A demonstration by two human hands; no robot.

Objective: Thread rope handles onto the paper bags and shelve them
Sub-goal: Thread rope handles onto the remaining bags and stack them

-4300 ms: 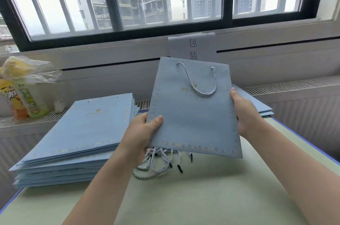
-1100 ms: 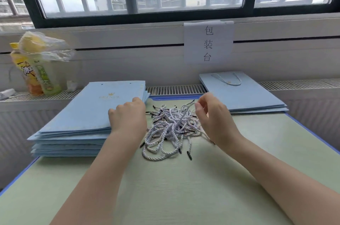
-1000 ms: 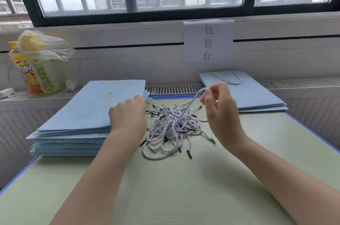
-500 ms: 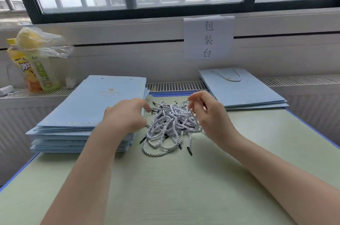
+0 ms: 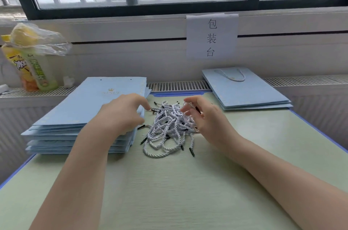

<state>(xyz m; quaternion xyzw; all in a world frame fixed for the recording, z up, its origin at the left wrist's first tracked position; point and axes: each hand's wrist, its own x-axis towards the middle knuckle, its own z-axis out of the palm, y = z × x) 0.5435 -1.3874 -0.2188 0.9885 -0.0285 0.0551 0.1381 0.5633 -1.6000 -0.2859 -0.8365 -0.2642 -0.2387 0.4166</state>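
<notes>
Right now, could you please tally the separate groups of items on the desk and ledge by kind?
Stacks of flat light-blue paper bags: 2 (handle-less stack, finished stack)
Pile of white twisted rope handles: 1
Drink bottles under clear plastic: 2
Total: 5

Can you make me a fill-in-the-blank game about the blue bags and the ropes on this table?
1. The pile of ropes lies between the two ____ of blue bags.
2. The bag with a rope handle already on lies on the ____ side of the table.
3. The left hand rests on the ____ stack of bags.
4. The paper sign hangs under the ____.

Missing words: stacks; right; left; window
</notes>
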